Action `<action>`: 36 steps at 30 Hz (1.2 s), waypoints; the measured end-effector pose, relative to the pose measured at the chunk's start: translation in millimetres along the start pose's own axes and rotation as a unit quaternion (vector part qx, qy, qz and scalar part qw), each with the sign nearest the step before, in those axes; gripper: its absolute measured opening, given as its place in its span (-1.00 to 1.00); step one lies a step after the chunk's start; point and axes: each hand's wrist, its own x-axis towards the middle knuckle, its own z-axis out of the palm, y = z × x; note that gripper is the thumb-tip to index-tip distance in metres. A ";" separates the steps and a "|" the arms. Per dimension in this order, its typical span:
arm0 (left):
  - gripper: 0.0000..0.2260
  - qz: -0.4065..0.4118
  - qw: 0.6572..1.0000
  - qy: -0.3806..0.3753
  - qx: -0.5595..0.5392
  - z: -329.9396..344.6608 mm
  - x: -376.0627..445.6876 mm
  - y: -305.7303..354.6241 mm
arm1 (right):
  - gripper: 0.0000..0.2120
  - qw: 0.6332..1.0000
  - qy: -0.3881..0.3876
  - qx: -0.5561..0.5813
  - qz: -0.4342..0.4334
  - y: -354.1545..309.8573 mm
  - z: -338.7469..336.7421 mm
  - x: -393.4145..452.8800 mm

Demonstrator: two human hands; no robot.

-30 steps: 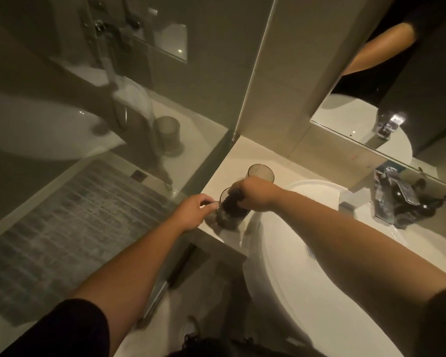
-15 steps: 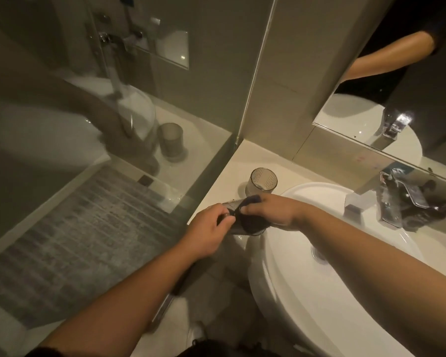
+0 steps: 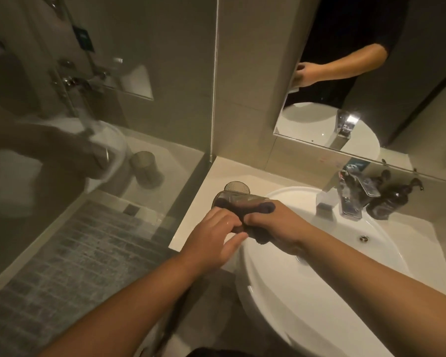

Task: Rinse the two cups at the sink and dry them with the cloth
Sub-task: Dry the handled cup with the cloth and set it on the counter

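Observation:
A clear ribbed cup (image 3: 232,198) lies tipped on its side above the counter's edge, held between both hands. My left hand (image 3: 214,238) grips its near side. My right hand (image 3: 276,225) holds a dark cloth (image 3: 258,215) wrapped round the cup's right end. Just behind it, a second clear cup (image 3: 236,187) stands upright on the counter, mostly hidden by the held cup. The white sink basin (image 3: 319,292) lies below and to the right of my hands.
A chrome tap (image 3: 348,199) and dark pump bottles (image 3: 392,199) stand at the back right of the basin. A mirror (image 3: 345,86) hangs above. A glass shower screen (image 3: 101,124) closes off the left side, with a tiled floor behind it.
The cup went from upright on the counter to tipped sideways and lifted between both hands. The cloth now wraps its right end, and the view has moved closer.

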 end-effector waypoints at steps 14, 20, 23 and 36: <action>-0.63 -0.450 0.763 -0.016 -0.464 -34.1 103.6 33.2 | -0.44 0.836 -0.049 -0.485 -0.253 -35.5 -27.0 -36.4; -0.72 -0.369 0.806 0.026 -0.463 -28.3 104.7 46.1 | -0.44 0.948 0.009 -0.292 -0.130 -24.5 -21.1 -50.8; -0.75 -0.355 0.810 0.033 -0.467 -28.7 105.5 51.0 | -0.59 0.984 0.002 -0.133 -0.120 -28.2 -23.1 -54.4; -0.72 -0.252 0.867 -0.036 -0.428 -43.8 99.9 61.7 | -0.53 0.974 -0.047 -0.127 -0.184 -61.0 -45.2 -76.9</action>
